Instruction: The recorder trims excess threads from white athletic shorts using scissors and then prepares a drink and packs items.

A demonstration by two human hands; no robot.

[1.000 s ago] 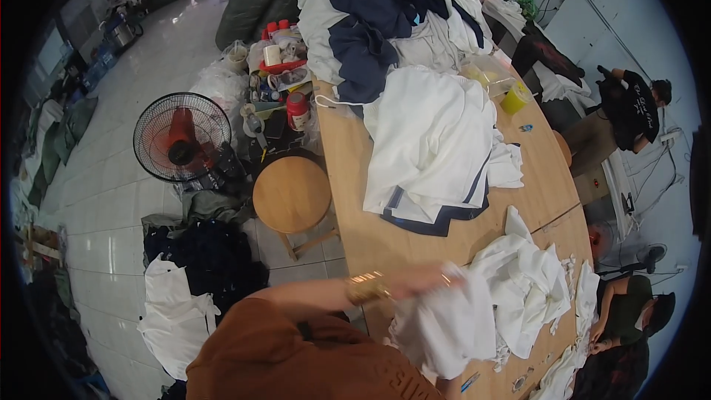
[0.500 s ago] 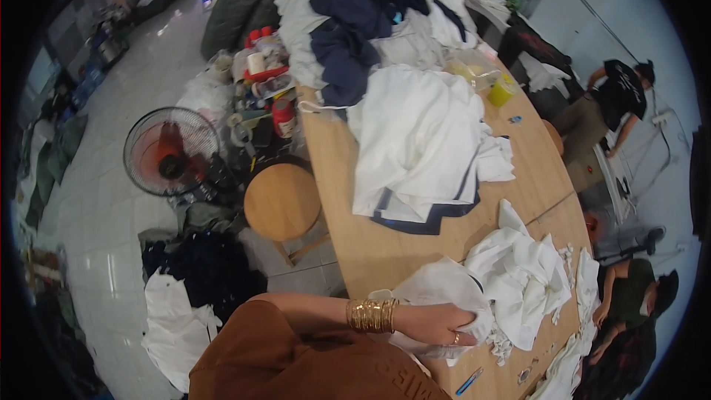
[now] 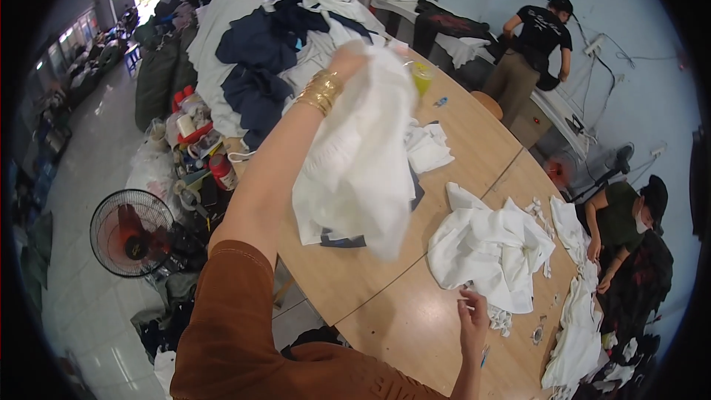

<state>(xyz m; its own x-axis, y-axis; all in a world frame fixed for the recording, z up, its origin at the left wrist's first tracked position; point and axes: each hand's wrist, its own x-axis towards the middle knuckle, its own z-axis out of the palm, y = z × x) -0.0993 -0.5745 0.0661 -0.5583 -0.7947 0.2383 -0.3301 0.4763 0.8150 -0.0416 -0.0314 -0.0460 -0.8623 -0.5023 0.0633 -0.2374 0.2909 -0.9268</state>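
The left hand (image 3: 348, 59) is closed on a white garment (image 3: 363, 155), lifted at twelve o'clock; it hangs crumpled and blurred. The right hand (image 3: 472, 322), loosely curled, touches the white cloth pile (image 3: 489, 248) at four o'clock on the wooden table (image 3: 385, 326).

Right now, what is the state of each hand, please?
Left hand: raised high, closed on a white garment that hangs down from it.
Right hand: low over the wooden table, fingers touching the edge of a crumpled white cloth pile; grip cannot be told.
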